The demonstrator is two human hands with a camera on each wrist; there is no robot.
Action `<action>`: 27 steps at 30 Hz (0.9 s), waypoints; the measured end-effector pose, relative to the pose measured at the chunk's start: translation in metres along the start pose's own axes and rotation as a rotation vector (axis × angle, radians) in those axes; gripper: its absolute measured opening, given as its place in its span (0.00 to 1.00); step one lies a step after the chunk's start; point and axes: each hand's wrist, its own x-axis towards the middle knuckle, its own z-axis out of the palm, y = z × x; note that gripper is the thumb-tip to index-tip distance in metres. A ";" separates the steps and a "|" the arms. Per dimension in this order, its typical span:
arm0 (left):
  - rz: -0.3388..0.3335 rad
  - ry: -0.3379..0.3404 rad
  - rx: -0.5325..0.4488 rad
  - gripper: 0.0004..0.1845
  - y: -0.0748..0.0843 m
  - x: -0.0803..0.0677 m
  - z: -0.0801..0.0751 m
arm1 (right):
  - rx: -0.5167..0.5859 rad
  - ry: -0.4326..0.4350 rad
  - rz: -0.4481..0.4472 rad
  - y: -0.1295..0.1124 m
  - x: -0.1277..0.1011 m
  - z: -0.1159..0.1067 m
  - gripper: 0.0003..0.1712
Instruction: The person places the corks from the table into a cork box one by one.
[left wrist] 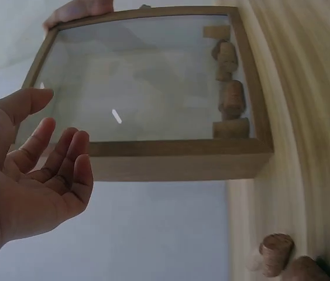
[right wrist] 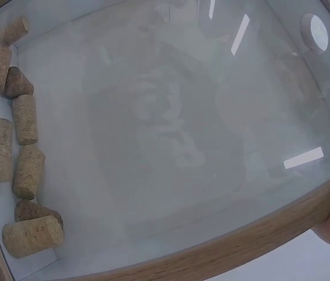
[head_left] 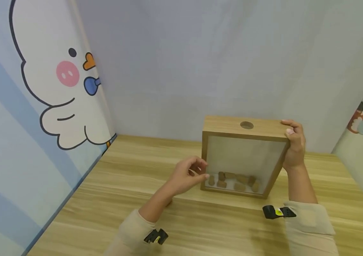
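Wooden shadow box [head_left: 243,156] stands upright on the table [head_left: 120,199], toward the back right, glass front facing the person. Round hole [head_left: 246,125] in its top edge.

Corks [head_left: 234,180] lie in a loose heap on the box floor behind the glass — right wrist view shows them stacked along the bottom edge [right wrist: 16,152].

Right hand [head_left: 293,144] grips the box's top right corner, fingers curled over the top edge, thumb side down the frame.

Left hand [head_left: 187,176] sits just beside the lower left corner of the frame, fingers loosely bent, palm empty — left wrist view confirms nothing held [left wrist: 33,175].

Two loose corks [left wrist: 285,260] lie on the table near the left hand, outside the box.
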 end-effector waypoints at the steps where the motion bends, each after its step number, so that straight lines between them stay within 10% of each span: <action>1: -0.024 -0.009 0.001 0.15 -0.005 -0.004 -0.001 | -0.003 -0.001 0.003 0.000 0.000 0.000 0.17; 27: -0.276 -0.373 0.051 0.31 -0.131 -0.064 -0.083 | -0.064 -0.011 -0.002 0.000 0.000 -0.001 0.18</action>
